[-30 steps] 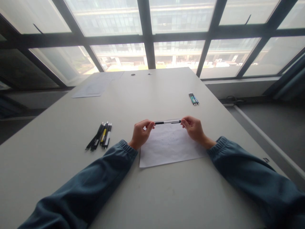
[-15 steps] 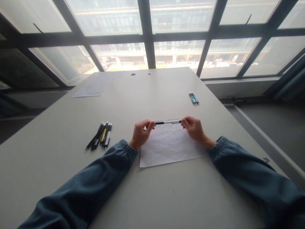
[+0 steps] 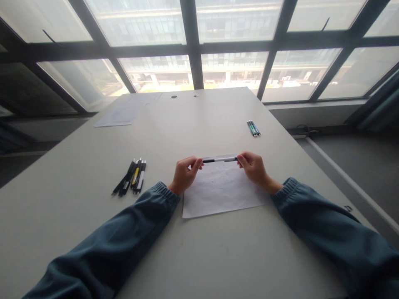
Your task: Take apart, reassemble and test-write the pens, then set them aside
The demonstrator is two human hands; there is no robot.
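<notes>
A black and white pen [image 3: 220, 160] is stretched level between my two hands. My left hand [image 3: 186, 173] pinches its black grip end between thumb and fingers, which hide the tip. At the other end, my right hand [image 3: 253, 168] pinches the pen near its clip and covers the button end. Beneath the pen lies a sheet of white paper [image 3: 221, 193] with faint marks on it. Left of my left hand, a bunch of several pens [image 3: 132, 177], mostly black with one yellow and one white part, rests on the table.
On the white table [image 3: 187, 128], a small group of green and blue pens [image 3: 254, 128] lies toward the right edge. More paper sheets [image 3: 116, 114] lie at the far left. A round dark hole cover [image 3: 174, 96] sits near the back, before large windows [image 3: 235, 68].
Both hands stay in place with the pen between them. The pen's clip, seen along its lower side before, shows less now, as if the pen has turned slightly.
</notes>
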